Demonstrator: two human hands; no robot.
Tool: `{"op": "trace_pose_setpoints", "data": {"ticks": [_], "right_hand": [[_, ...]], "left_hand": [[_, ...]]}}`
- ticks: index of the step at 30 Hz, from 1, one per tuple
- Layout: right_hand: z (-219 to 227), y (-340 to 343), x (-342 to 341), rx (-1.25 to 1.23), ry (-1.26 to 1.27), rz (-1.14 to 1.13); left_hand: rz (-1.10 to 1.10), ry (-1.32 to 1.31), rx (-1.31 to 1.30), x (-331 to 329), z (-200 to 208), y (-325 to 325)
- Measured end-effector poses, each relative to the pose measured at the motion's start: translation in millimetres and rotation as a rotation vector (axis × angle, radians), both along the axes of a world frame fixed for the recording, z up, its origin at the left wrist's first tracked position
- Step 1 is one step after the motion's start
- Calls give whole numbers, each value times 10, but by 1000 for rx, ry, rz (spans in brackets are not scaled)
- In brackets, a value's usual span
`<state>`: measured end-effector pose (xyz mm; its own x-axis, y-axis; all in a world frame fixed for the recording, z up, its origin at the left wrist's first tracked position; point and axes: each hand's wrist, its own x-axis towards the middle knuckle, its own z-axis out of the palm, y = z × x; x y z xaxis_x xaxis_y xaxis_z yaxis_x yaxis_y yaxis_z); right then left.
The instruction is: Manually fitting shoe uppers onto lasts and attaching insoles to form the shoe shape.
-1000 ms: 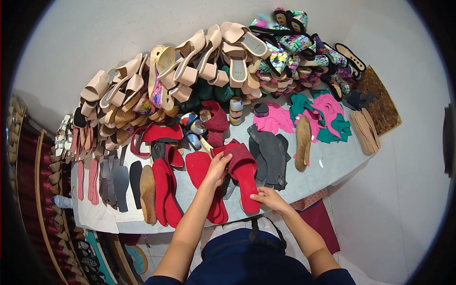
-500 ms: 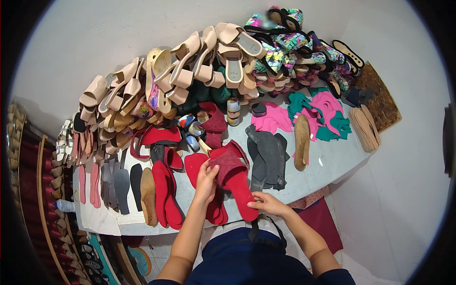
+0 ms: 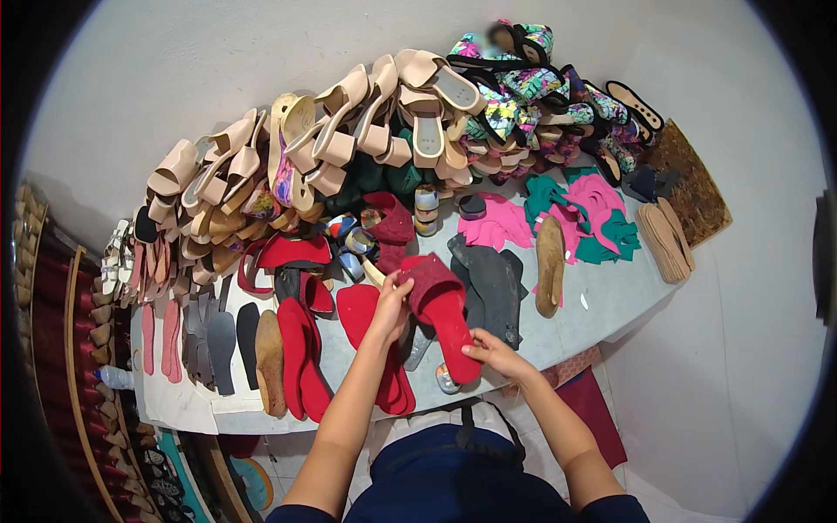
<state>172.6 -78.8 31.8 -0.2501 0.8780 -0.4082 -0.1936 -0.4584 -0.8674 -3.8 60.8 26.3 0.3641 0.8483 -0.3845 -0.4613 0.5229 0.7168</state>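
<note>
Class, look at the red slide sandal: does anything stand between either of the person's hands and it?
Nothing visible does. The left hand holds the red slide sandal at the side of its textured strap, and the right hand pinches the sole near its lower end.

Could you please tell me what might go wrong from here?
The red sandal with a broad textured strap, held by the left hand and right hand near the front edge of the pale grey tabletop, could fall if it slips. Beige heeled sandals, heaped up by the pale wall, might slide down.
</note>
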Motion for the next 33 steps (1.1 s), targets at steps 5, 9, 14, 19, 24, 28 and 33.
{"op": "trace_pose_setpoints", "data": {"ticks": [5, 9, 14, 19, 24, 28, 33], "right_hand": [[145, 162, 22, 169, -81, -98], [261, 71, -58, 96, 80, -114], [74, -227, -194, -80, 120, 50], [20, -283, -142, -318, 150, 75], [66, -111, -27, -179, 68, -63], [-7, 83, 30, -61, -13, -132], [-79, 162, 88, -35, -11, -158]], "left_hand": [[-39, -143, 215, 234, 358, 278], [44, 18, 143, 177, 467, 115], [-40, 49, -75, -266, 155, -215], [-83, 29, -192, -291, -129, -253], [-74, -31, -93, 60, -300, 48], [-89, -156, -67, 277, -372, 349], [-155, -149, -33, 440, -333, 520]]}}
